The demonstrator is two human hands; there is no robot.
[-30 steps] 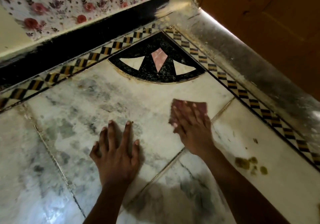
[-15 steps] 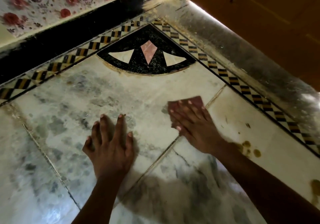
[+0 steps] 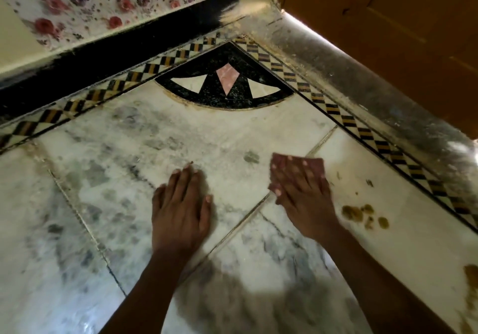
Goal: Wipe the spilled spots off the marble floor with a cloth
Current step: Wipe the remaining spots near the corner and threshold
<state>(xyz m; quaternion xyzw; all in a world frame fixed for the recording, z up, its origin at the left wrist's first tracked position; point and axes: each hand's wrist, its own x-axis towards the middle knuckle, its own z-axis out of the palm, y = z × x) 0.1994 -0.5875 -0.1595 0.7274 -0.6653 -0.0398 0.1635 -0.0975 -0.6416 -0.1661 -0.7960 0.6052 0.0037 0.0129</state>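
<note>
— Where do we have the cloth?

— Our right hand presses the maroon cloth flat on the marble floor, fingers spread wide over it; nothing is pinched, the grip is just an open palm bearing down.

— And the other grip?

— Our left hand lies flat and empty on the floor, well to the left of the cloth, fingers loosely together.

— The spilled spots?

— The brown spots sit just right of our right wrist, apart from the cloth. A further smear shows at the frame's right edge. Beyond the cloth lies the black corner inlay.
</note>
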